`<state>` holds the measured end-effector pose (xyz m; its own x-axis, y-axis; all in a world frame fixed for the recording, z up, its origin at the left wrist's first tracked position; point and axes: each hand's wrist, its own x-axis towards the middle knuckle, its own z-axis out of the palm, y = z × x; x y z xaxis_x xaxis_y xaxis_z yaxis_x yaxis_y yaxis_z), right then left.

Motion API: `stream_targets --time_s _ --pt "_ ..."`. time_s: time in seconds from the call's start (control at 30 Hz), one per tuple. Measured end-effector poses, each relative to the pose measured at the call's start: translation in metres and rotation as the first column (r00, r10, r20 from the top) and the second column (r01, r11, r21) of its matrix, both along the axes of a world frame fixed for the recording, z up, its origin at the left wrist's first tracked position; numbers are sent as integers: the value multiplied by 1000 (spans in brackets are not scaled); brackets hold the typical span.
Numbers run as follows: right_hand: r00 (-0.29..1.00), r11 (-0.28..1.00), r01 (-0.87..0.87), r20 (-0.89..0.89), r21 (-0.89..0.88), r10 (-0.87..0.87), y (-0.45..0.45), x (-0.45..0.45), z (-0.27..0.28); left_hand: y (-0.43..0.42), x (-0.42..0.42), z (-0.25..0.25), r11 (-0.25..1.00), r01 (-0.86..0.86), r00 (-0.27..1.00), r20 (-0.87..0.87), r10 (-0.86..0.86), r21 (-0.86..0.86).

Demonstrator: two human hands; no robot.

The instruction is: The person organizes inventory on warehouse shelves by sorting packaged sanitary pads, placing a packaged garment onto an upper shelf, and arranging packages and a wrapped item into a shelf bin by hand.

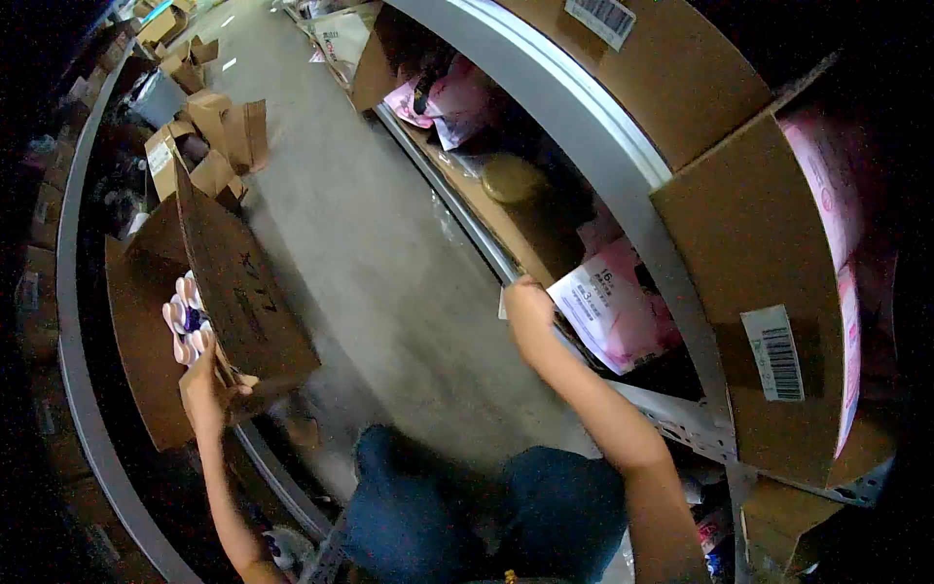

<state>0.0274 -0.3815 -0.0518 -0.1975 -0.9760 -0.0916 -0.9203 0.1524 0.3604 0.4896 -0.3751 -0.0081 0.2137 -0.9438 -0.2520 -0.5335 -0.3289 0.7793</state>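
At the left, my left hand (206,389) is closed on a bundle of pale pink, rounded items (187,321) with a dark purple middle. The bundle is at the opening of a large brown cardboard box (248,282) with dark writing on its side. My right hand (530,310) is at the metal edge of the right shelf, its fingers curled; what they hold, if anything, is hidden. Just right of it lies a pink and white package (618,307) printed with "16".
Open cartons (229,131) line the left shelf beside a grey bin (158,97). On the right shelf are pink packages (457,97) and a round yellowish object (513,178). Large cartons (759,302) with barcode labels stand nearer, at the right. A grey floor (379,243) runs between the shelves.
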Motion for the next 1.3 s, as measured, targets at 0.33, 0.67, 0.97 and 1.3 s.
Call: stream_targets --time_s 0.33,0.67,0.97,1.3 --pt "962 954 39 246 296 -116 -10 5 34 6 -49 35 887 409 481 877 -11 -213" --pt "990 989 -142 -18 -43 141 41 3 36 8 -269 151 564 775 161 775 -611 284" --pt "953 939 -275 187 208 238 124 45 80 -70 -408 2 853 463 878 -256 -405 239" --pt "961 941 -254 170 226 218 147 3 76 -90 -409 -24 880 447 879 -260 -399 161"
